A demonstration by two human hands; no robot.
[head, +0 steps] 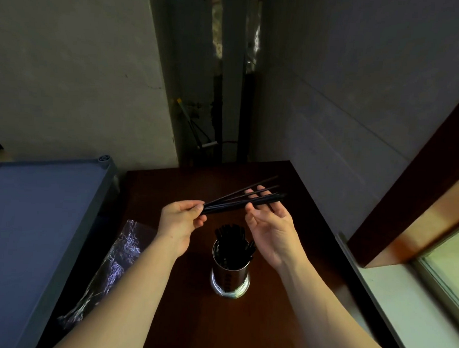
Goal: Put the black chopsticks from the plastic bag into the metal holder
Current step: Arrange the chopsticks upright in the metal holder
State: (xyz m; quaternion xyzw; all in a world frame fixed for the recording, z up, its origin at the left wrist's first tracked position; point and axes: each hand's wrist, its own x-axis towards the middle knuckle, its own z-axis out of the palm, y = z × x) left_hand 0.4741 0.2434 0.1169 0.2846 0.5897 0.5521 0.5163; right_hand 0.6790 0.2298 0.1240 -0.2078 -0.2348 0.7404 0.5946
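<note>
Left hand [182,219] pinches 1 end of black chopsticks [244,199], fanned, long axis horizontal, above metal holder [230,269]. Right hand [269,227] w/ fingers relaxed, cradling far ends, nearer holder. Plastic bag [112,260] left of holder. Next, prob: tip bundle vertical.

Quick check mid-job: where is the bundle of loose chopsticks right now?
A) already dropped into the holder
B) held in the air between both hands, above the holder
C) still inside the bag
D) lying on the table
B: the left hand pinches one end of the chopsticks, the right hand supports the fanned ends, above the holder.
</note>
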